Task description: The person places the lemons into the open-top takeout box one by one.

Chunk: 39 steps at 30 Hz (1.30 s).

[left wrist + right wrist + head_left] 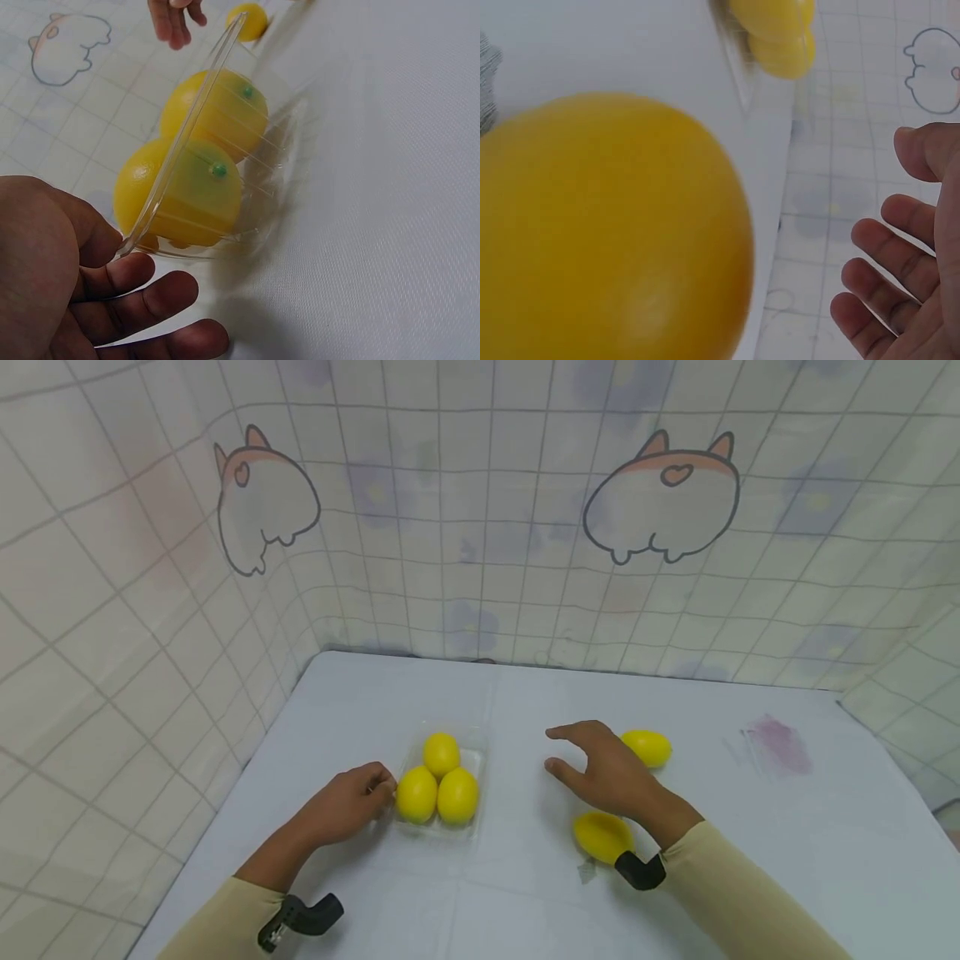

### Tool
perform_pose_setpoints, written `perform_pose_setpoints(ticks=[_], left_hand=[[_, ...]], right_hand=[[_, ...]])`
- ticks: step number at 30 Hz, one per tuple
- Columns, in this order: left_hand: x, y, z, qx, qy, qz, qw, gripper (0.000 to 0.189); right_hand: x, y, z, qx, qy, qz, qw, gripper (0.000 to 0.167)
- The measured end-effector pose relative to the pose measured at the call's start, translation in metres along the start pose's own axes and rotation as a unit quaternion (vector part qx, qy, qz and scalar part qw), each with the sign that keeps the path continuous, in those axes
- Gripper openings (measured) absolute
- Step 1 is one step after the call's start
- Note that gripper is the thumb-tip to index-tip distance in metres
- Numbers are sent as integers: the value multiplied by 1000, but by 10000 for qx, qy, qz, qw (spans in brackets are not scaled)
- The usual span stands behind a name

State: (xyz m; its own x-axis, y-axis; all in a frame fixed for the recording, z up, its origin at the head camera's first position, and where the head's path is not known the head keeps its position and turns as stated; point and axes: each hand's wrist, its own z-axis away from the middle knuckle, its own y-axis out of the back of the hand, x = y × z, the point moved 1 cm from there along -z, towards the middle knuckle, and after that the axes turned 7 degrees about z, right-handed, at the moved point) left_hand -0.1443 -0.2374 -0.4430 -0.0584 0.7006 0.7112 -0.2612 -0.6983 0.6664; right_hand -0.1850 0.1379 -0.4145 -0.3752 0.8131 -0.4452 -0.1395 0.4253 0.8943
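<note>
Three yellow lemons (437,793) sit together in a clear plastic tray (472,758), left of the table's middle. My left hand (356,806) is at the tray's left side; in the left wrist view its thumb and forefinger pinch the tray's rim (180,142), other fingers spread below. Over the table to the right, my right hand (611,772) holds nothing, its thumb and fingers apart. One loose lemon (600,835) lies under the right wrist and fills much of the right wrist view. Another lemon (649,748) rests just beyond that hand, partly hidden by it.
A white table (525,902) carries everything. Behind it and along the left hangs a checked curtain (495,527) with cartoon animal prints. A pinkish stain (780,745) marks the table at right, and a small grey patch (587,870) shows beside the nearer loose lemon.
</note>
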Motion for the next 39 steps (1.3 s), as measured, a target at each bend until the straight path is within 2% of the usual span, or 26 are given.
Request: perform_pose_setpoints(ticks=[19,30,39], left_hand=[[-4,-2,-2,12,82,37,10000,16],[-4,-2,-2,-4,51,42,10000,15],[-1,0,-2,-40,76,54,9999,16]], right_hand=[[30,5,35,65,-288,53,9996,50],[45,5,52,281,-121,-20,9995,48],[52,7,63,207,-406,62,9989,47]])
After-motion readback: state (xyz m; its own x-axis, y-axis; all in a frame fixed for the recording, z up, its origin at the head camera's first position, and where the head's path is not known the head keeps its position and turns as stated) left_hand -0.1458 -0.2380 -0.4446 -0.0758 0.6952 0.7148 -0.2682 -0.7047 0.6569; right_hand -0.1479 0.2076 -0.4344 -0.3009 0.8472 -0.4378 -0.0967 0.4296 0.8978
